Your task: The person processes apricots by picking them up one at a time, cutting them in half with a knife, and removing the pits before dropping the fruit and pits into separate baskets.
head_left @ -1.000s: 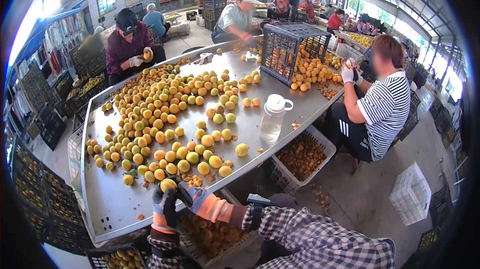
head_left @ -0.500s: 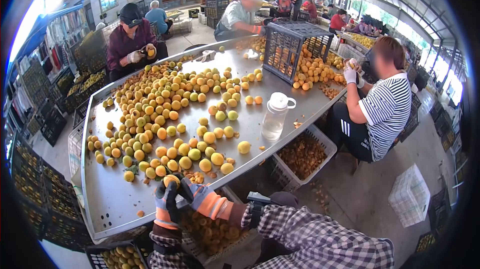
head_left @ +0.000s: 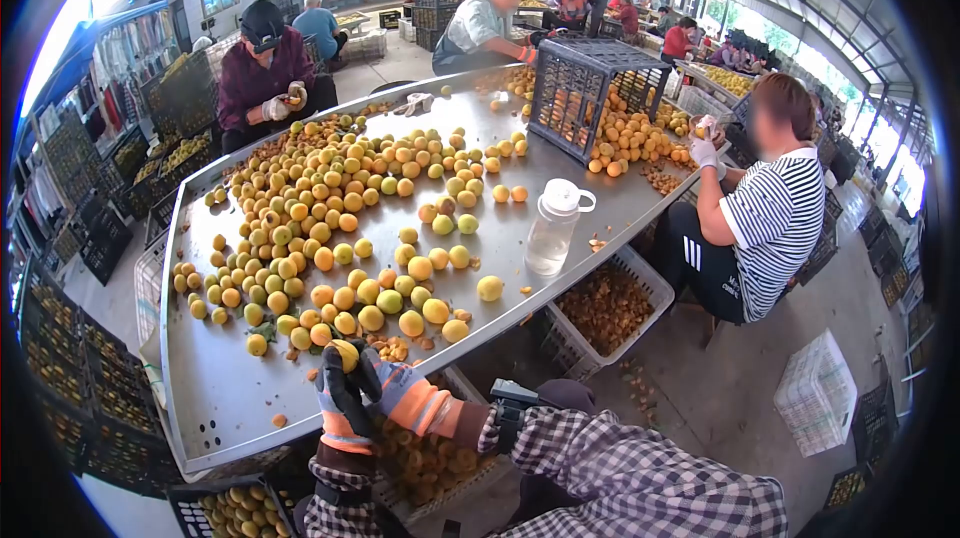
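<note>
Head view: yellow fruit [head_left: 346,353] sits atop grasping fingertips of the left hand [head_left: 345,403], right hand [head_left: 398,391] just beside, its hold unclear.

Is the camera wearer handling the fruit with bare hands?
No, the left hand and right hand at the yellow fruit are both gloved, in black, grey and orange.
</note>
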`<state>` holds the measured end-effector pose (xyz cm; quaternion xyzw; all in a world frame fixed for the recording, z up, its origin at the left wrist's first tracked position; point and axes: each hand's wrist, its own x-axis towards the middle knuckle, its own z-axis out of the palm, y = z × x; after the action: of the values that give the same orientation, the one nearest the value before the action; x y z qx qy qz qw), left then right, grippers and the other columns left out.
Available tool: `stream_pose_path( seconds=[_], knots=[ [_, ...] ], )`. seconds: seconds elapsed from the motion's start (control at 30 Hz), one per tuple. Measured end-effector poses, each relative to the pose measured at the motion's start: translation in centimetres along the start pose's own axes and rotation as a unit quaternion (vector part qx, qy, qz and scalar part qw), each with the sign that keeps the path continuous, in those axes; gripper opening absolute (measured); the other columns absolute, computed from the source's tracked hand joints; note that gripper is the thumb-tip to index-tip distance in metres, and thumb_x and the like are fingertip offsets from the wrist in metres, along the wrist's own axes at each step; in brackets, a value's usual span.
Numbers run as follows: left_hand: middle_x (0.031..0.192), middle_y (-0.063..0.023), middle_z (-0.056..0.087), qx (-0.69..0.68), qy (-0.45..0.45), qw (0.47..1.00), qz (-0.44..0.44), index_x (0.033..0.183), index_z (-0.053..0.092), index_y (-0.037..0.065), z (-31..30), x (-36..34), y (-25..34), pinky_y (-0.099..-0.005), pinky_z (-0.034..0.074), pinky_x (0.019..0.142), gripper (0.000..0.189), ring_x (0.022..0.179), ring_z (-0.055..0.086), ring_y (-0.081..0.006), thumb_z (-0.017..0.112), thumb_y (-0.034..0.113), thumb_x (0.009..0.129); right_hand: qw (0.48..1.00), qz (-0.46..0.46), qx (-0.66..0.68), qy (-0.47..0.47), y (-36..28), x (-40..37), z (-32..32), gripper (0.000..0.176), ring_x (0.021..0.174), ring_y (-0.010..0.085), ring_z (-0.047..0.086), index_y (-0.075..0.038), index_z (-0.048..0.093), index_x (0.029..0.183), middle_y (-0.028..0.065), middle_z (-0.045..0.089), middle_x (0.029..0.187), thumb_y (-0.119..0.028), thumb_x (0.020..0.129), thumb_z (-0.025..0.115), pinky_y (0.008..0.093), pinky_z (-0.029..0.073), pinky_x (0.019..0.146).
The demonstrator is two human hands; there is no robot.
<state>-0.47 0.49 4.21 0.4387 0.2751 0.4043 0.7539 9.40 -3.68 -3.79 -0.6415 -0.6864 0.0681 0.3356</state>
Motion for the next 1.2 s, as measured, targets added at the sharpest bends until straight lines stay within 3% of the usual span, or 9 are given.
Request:
stream_pose_path(
  seconds=[0.3, 0.43, 0.5, 0.67, 0.73, 0.87, 0.93, 1.0, 1.2],
  knots=[
    [0.094, -0.0043, 0.064, 0.056, 0.062, 0.996, 0.013, 0.108, 0.062, 0.004, -2.7, 1.8, -2.1, -0.0258, 0.049, 0.065, 0.041, 0.078, 0.062, -0.0137, 0.050, 0.042, 0.098, 0.994, 0.032, -0.031, 0.099, 0.1, 0.6, -0.5, 0.043, 0.091, 0.0328, 0.064, 0.005, 0.043, 0.129, 0.0234, 0.061, 0.105, -0.012, 0.090, 0.048, 0.0393, 0.051, 0.079],
    [0.099, -0.0042, 0.065, 0.086, 0.074, 0.993, -0.024, 0.112, 0.061, 0.004, -4.4, 2.9, -3.1, -0.0264, 0.051, 0.064, 0.044, 0.088, 0.062, -0.0133, 0.053, 0.044, 0.096, 0.988, 0.134, 0.067, 0.032, -1.5, 1.0, -3.4, 0.040, 0.089, 0.0330, 0.065, 0.006, 0.048, 0.125, 0.0243, 0.061, 0.106, -0.012, 0.089, 0.048, 0.0385, 0.051, 0.078],
    [0.094, -0.0021, 0.064, 0.084, 0.087, 0.993, -0.014, 0.112, 0.060, 0.006, -4.7, 3.6, -4.2, -0.0246, 0.050, 0.063, 0.047, 0.080, 0.061, -0.0114, 0.052, 0.049, 0.095, 0.995, -0.003, -0.102, -0.021, -0.4, -0.2, -1.1, 0.037, 0.088, 0.0337, 0.065, 0.006, 0.053, 0.120, 0.0251, 0.061, 0.108, -0.013, 0.089, 0.049, 0.0376, 0.052, 0.077],
    [0.092, -0.0009, 0.064, 0.106, 0.014, 0.994, -0.001, 0.112, 0.060, 0.008, -6.8, 4.2, -4.8, -0.0228, 0.049, 0.063, 0.048, 0.076, 0.062, -0.0102, 0.051, 0.052, 0.094, 0.983, -0.083, -0.163, -0.038, 0.3, -0.9, 1.2, 0.038, 0.100, 0.0327, 0.061, -0.001, 0.055, 0.122, 0.0206, 0.059, 0.115, -0.013, 0.086, 0.052, 0.0393, 0.050, 0.085],
    [0.095, -0.0026, 0.065, 0.071, 0.041, 0.995, 0.053, 0.112, 0.061, 0.006, -6.7, 4.6, -5.4, -0.0247, 0.049, 0.064, 0.046, 0.079, 0.063, -0.0125, 0.051, 0.047, 0.096, 0.984, -0.105, -0.128, 0.059, 0.0, -0.5, 1.3, 0.040, 0.101, 0.0331, 0.061, -0.001, 0.054, 0.123, 0.0208, 0.059, 0.116, -0.014, 0.085, 0.053, 0.0387, 0.050, 0.086],
    [0.104, -0.0093, 0.066, 0.276, -0.031, 0.947, 0.158, 0.111, 0.060, -0.004, -5.5, 2.6, -1.7, -0.0298, 0.050, 0.083, 0.038, 0.094, 0.061, -0.0163, 0.059, 0.031, 0.095, 0.990, -0.080, -0.112, -0.031, 0.5, 0.5, -1.1, 0.041, 0.102, 0.0338, 0.060, -0.002, 0.053, 0.125, 0.0217, 0.058, 0.119, -0.014, 0.086, 0.054, 0.0384, 0.050, 0.086],
    [0.107, -0.0102, 0.065, 0.286, -0.071, 0.944, 0.152, 0.114, 0.059, -0.004, -4.7, 1.7, 0.2, -0.0297, 0.050, 0.084, 0.035, 0.095, 0.061, -0.0169, 0.062, 0.024, 0.093, 0.983, 0.019, 0.182, -0.005, 0.5, 1.1, -2.6, 0.041, 0.100, 0.0349, 0.061, -0.002, 0.052, 0.126, 0.0219, 0.058, 0.117, -0.016, 0.087, 0.053, 0.0393, 0.050, 0.084],
    [0.109, -0.0111, 0.064, 0.294, -0.112, 0.938, 0.144, 0.116, 0.057, -0.004, -4.4, 1.6, 0.2, -0.0296, 0.050, 0.085, 0.034, 0.097, 0.060, -0.0175, 0.065, 0.018, 0.092, 0.984, 0.000, 0.179, 0.006, 0.7, 0.9, -3.3, 0.039, 0.098, 0.0350, 0.061, -0.002, 0.052, 0.125, 0.0217, 0.059, 0.114, -0.016, 0.088, 0.053, 0.0400, 0.051, 0.082],
    [0.107, -0.0099, 0.065, 0.196, 0.014, 0.980, 0.025, 0.116, 0.058, -0.004, -4.1, 2.3, -2.3, -0.0290, 0.051, 0.086, 0.029, 0.097, 0.062, -0.0162, 0.064, 0.006, 0.090, 0.998, -0.003, 0.060, 0.012, -0.3, 0.5, -3.8, 0.035, 0.093, 0.0332, 0.063, -0.002, 0.053, 0.120, 0.0206, 0.062, 0.106, -0.015, 0.088, 0.053, 0.0410, 0.051, 0.078]
  ],
)
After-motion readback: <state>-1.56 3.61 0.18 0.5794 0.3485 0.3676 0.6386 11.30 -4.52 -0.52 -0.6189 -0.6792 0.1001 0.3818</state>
